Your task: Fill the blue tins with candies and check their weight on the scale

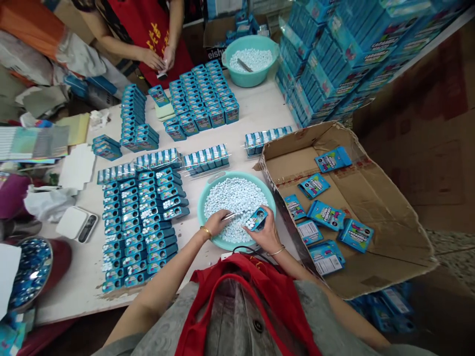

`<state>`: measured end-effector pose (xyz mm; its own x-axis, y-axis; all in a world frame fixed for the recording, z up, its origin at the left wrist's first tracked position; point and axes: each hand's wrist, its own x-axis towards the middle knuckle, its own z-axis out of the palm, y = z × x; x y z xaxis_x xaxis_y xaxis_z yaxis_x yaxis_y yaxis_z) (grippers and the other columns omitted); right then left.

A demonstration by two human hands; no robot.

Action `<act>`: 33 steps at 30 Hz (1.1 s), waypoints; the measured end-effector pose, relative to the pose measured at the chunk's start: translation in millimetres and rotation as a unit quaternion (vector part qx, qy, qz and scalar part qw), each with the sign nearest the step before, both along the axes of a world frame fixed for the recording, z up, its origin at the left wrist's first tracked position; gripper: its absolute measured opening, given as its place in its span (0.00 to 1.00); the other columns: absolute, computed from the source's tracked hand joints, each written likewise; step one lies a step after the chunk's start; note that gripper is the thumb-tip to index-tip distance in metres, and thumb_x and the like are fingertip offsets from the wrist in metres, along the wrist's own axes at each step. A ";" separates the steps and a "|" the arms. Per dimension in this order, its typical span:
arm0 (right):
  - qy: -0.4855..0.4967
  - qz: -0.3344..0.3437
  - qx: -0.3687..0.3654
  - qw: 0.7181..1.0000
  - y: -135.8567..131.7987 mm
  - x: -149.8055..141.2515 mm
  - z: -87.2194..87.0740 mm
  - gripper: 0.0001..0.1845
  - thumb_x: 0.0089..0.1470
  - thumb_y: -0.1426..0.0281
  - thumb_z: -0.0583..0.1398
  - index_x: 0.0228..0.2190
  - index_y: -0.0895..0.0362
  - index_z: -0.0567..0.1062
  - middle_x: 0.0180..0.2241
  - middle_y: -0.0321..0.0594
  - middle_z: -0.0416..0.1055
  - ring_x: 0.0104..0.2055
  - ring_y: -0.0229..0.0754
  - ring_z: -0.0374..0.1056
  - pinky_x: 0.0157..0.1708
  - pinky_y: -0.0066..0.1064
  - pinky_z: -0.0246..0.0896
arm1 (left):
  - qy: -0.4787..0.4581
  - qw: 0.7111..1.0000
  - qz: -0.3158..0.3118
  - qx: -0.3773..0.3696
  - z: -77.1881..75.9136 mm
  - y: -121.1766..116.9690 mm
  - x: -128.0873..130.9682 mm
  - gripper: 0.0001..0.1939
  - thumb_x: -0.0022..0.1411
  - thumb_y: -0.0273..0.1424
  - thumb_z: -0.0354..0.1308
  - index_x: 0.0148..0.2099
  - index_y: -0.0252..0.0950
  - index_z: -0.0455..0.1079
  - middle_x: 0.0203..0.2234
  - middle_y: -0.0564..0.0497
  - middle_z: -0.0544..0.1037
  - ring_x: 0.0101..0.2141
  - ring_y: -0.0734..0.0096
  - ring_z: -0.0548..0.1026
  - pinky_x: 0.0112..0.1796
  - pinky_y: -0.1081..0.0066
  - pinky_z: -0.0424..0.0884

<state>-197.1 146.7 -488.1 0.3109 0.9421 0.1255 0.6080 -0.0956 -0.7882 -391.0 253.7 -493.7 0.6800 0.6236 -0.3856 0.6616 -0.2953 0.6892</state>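
Note:
My right hand (267, 235) is wrapped round a small blue candy box (257, 219), tilted over the basin with its open end up. White candies show at the opening. My left hand (217, 225) is closed on a thin shiny utensil (230, 216) whose far end points toward the box; its exact kind is too small to tell. Below both hands stands a turquoise basin (202, 200) heaped with pale candies (237, 193). To the left, rows of blue boxes (144, 227) stand with their openings up, several with candies showing on top.
A cardboard carton (389, 257) with loose blue boxes (326, 215) adjoins the basin at right. A co-worker's hands (161, 60) work across the table. Also around are grouped boxes (204, 96), a second basin (252, 76), wrapped stacks (326, 59) and a white scale (77, 224).

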 end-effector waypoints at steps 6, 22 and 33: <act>-0.025 0.017 0.016 0.999 7.9 -7.0 -5.1 0.46 0.44 0.55 0.65 0.57 0.59 0.52 0.54 0.56 0.59 0.58 0.56 0.57 0.56 0.53 0.57 | -0.095 0.995 -0.018 0.015 60.6 18.4 -26.8 0.14 0.65 0.34 0.50 0.51 0.34 0.66 0.42 0.46 0.74 0.43 0.68 0.72 0.45 0.69 0.67; 0.052 0.015 0.018 0.998 13.3 -34.2 -5.5 0.46 0.42 0.56 0.66 0.57 0.57 0.52 0.53 0.55 0.61 0.56 0.55 0.60 0.53 0.53 0.61 | 0.239 0.955 -0.072 0.158 178.3 -3.0 30.9 0.10 0.62 0.36 0.54 0.42 0.35 0.66 0.38 0.44 0.71 0.34 0.62 0.75 0.33 0.67 0.68; 0.121 0.036 0.041 0.991 26.7 -55.6 25.7 0.42 0.44 0.66 0.64 0.58 0.57 0.55 0.56 0.54 0.60 0.57 0.56 0.60 0.54 0.53 0.60 | 0.110 0.988 0.049 0.095 116.7 -28.4 25.4 0.11 0.58 0.32 0.55 0.44 0.36 0.64 0.38 0.45 0.70 0.37 0.63 0.72 0.37 0.67 0.67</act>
